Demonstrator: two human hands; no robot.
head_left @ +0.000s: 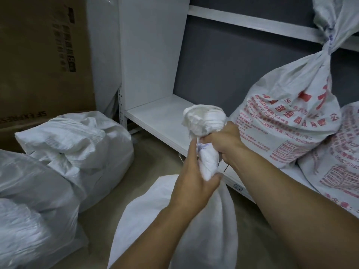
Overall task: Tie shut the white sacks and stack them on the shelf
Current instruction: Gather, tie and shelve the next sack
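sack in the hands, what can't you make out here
Head view: any knot at the neck of the sack, hidden by the left hand and right hand.
Head view: the sack's base, cut off by the bottom edge.
Head view: small red print on the shelved sack, blurred.

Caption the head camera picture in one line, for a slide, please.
Left hand and right hand grip the twisted neck of a white sack before a shelf holding printed sacks.

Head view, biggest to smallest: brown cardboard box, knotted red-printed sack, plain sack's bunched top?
Brown cardboard box and knotted red-printed white woven sack: alike; box cut off.
Plain white sack's bunched top: smallest.
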